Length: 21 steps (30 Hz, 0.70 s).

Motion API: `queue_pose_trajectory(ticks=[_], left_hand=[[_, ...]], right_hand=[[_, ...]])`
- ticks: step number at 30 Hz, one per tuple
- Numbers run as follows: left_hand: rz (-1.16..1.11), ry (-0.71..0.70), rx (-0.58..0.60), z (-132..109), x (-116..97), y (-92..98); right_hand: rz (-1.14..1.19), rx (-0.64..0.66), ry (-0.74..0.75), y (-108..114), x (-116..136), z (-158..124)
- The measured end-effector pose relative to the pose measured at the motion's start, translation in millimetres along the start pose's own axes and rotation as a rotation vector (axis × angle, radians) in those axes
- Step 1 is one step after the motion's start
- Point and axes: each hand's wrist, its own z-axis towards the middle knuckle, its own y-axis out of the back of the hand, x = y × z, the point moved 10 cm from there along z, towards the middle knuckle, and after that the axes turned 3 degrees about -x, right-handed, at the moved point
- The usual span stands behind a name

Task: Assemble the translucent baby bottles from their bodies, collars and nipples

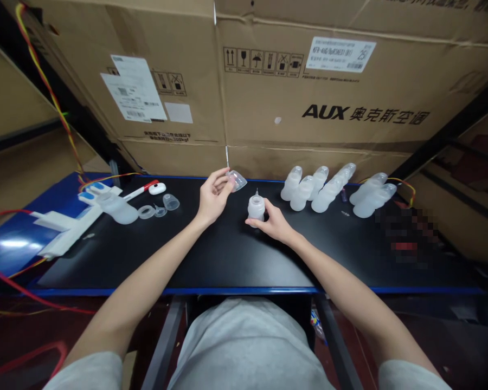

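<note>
A: What was the setting?

B: A black-topped workbench with a blue edge (228, 260) stood against big brown cardboard cartons (309, 97). At its far left lay a white plastic fixture with blue pads (71, 219), with red and yellow wires (44, 81) trailing above it.

A: And beside that?

B: A translucent bottle lying on its side (120, 211), then a clear ring (146, 212), a small funnel-like piece (160, 210) and a clear cap (171, 202), all loose on the bench, with a white and red pen-like tool (146, 189) behind them.

A: The hands?

B: The left hand (212, 197) pinched a clear plastic dome cap (236, 180) in its fingertips, raised just above the bench. The right hand (271, 221) had its fingers curled around a small translucent white bottle with a pointed tip (256, 207), standing upright on the bench.

A: Further right?

B: A cluster of similar translucent bottles (333, 189) lay near the cartons, well apart from both hands
</note>
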Motion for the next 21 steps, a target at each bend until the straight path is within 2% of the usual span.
queue_pose_trajectory(ticks=[4,9,16,21], left_hand=[[-0.018,-0.097,0.0,-18,-38,-14.9],[0.015,-0.179,-0.007,-30,-61,-18.7],[0.142,-0.287,0.177,-36,-66,-35.6],[0.14,-0.223,0.242,-33,-56,-39.9]], right_hand=[[-0.009,0.023,0.02,-4,4,0],[-0.032,0.031,0.093,-7,12,-1],[-0.073,0.03,0.075,-5,10,-2],[-0.017,0.032,0.068,-5,10,-1]])
